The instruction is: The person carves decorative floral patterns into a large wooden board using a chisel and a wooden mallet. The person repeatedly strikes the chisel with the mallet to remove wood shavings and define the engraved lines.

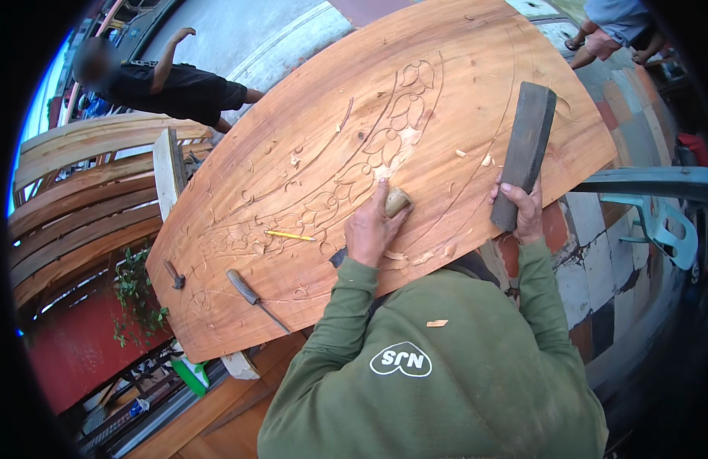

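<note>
Tiled floor [587, 271] is seen at the right, where one pale teal plastic chair [679, 229] is placed; two other people are seen beyond the panel, one in dark clothes [182, 90] at upper left and one partly cut off [618, 19] at upper right. One large wooden panel [300, 130], carved with one leafy band [373, 149], is spread under both hands. Shavings [486, 161], too many to be counted, are scattered over it. On its left part are laid one yellow pencil [290, 236], one dark-handled tool [244, 288] and one small dark tool [174, 275]. By the left hand [369, 228], one round wooden handle [398, 202] is gripped, the fingers curled around it; its lower end is hidden. By the right hand [527, 212], one dark wooden block [527, 145] is held near its lower end, the fingers bent around its sides.
</note>
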`<state>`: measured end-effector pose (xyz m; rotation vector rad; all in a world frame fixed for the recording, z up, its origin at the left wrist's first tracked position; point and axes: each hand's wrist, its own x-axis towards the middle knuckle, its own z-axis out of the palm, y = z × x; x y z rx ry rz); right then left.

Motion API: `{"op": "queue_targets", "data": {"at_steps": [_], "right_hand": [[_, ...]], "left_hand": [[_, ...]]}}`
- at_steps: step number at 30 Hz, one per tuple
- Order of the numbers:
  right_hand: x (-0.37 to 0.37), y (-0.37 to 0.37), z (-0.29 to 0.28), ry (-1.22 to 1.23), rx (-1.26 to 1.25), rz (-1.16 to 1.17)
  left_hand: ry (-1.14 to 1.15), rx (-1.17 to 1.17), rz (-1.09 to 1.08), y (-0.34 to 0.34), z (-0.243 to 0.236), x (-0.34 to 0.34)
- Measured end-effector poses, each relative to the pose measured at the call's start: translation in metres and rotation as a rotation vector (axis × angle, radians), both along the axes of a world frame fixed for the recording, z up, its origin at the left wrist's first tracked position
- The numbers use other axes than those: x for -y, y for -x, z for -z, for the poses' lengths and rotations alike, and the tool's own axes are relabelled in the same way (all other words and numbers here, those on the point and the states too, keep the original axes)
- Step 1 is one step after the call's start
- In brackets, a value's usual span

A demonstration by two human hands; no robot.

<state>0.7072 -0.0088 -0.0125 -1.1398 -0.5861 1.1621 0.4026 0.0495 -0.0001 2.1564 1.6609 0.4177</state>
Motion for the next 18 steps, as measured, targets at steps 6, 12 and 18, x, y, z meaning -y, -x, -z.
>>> {"op": "queue_targets", "data": {"at_steps": [6,12,18], "right_hand": [[0.003,0.007,-0.003,-0.099,0.024,0.167],[0.002,0.012,0.003,-0.142,0.062,0.222],[0.005,0.012,0.007,-0.147,0.088,0.26]], "left_hand": [[0.031,0.042,0.09,0.016,0.001,0.0],[0.018,0.088,0.229,0.039,0.003,0.018],[0.137,0.211,0.237,0.057,-0.017,0.022]]}}
